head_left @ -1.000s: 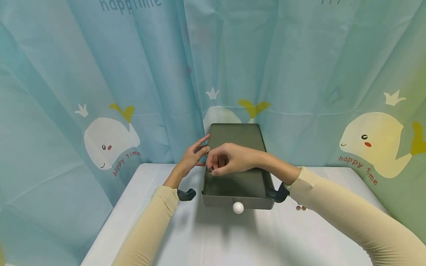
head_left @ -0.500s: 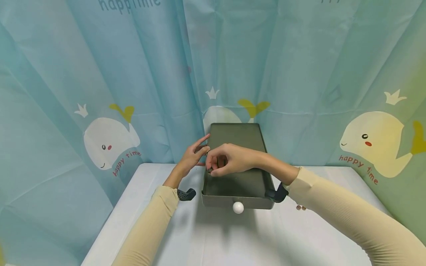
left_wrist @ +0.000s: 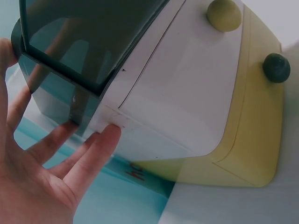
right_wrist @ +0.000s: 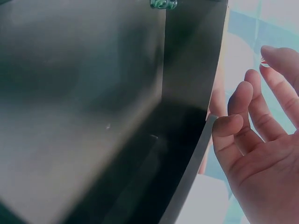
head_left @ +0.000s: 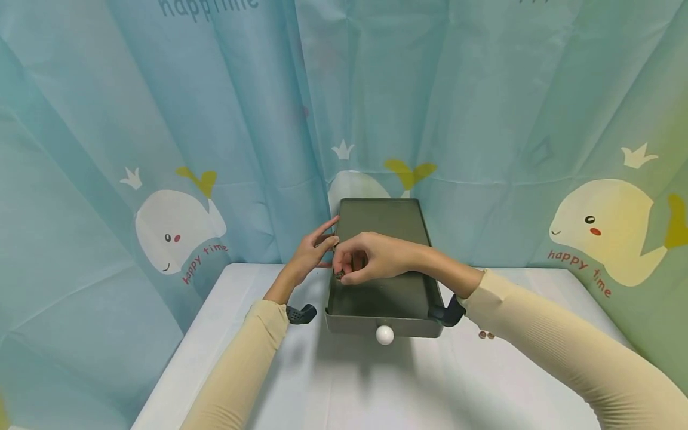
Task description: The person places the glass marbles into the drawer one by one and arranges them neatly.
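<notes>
My right hand [head_left: 371,260] reaches over the left side of a dark grey-green drawer [head_left: 384,326] with a white knob. Thumb and index finger pinch a small shiny marble [head_left: 340,275], mostly hidden by the fingertips; a bit of red and white shows in the right wrist view. My left hand [left_wrist: 51,172] is spread, its straight fingertips against the side of the drawer cabinet [left_wrist: 154,135], on the dark top level and the white one below. Green glassy pieces [right_wrist: 163,3] lie inside the drawer, at the upper edge of the right wrist view.
Two small reddish-brown round pieces [head_left: 486,335] lie on the white table [head_left: 279,382], right of the drawer. Below the dark drawer come a white drawer [left_wrist: 187,70] with a yellow knob and a yellow drawer [left_wrist: 261,116] with a dark green knob. A blue curtain [head_left: 484,119] hangs close behind.
</notes>
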A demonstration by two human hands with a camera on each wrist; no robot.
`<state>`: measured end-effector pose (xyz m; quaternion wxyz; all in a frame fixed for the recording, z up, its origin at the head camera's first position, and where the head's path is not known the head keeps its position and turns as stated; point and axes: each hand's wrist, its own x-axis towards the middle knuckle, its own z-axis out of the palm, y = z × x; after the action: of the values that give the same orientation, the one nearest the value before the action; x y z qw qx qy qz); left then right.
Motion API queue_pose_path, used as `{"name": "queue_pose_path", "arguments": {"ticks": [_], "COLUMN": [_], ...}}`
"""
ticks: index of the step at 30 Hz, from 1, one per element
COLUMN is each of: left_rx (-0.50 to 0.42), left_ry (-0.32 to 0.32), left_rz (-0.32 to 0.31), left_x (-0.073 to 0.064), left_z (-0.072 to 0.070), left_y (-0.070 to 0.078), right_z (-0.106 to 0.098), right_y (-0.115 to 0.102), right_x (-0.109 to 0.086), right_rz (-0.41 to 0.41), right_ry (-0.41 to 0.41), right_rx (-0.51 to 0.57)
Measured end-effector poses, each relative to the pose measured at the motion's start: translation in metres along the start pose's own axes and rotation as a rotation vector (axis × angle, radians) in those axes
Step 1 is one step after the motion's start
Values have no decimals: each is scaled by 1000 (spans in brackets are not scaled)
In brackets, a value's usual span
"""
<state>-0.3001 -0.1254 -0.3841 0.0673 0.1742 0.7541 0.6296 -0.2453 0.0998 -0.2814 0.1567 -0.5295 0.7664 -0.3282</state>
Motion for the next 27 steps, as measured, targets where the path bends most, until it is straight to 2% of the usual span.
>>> {"name": "queue_pose_path", "arguments": {"ticks": [19, 24, 26, 27], "left_rx": [18, 20, 26, 27], "left_ry": [6, -6, -8, -8], "left_rz": [0, -17, -24, -25], "left_x": [1, -12, -13, -11], "left_z": [0, 4, 4, 3], "left_y": [1, 25, 28, 24], "right_z": [-1, -2, -2, -2], "right_y": [7, 8, 8, 8], "right_x": [1, 1, 1, 1], "right_rz": [10, 16, 17, 16], "right_ry": [-15, -15, -14, -14], "right_rx": [-8, -21, -24, -26]}}
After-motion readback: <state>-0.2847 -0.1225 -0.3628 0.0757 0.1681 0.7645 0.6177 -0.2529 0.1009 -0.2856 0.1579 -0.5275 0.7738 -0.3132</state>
